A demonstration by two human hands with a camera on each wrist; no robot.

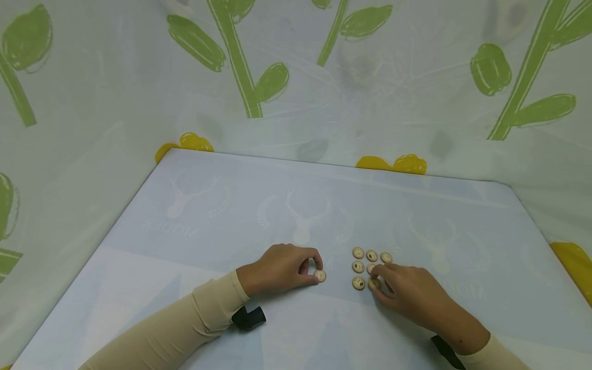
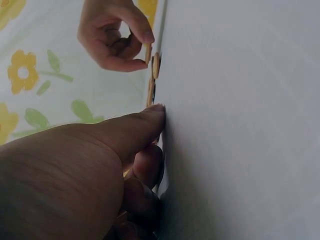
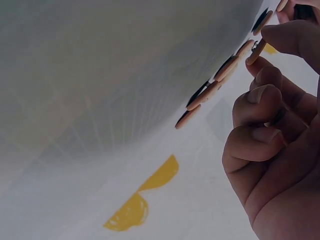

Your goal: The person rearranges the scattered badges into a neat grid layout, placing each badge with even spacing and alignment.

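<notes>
On the left, my left hand (image 1: 282,270) pinches a small round wooden disc (image 1: 320,276) between thumb and forefinger, low at the tabletop. Its thumb and fingers also fill the lower part of the left wrist view, where the disc is hidden. My right hand (image 1: 413,295) pinches another wooden disc (image 1: 374,283) at the lower right of a group of discs; in the right wrist view this pinched disc (image 3: 256,52) is tilted between thumb and fingertip. Dark printed marks show on several discs, such as the lower-left one (image 1: 358,283). The right fingers partly cover a middle disc (image 1: 371,268).
The grouped discs, including one at the top left (image 1: 358,252), lie in close rows between my hands. Beneath them is a pale table (image 1: 259,200) with faint deer-head prints. A white curtain (image 1: 139,92) with green leaves and yellow flowers hangs behind its far edge.
</notes>
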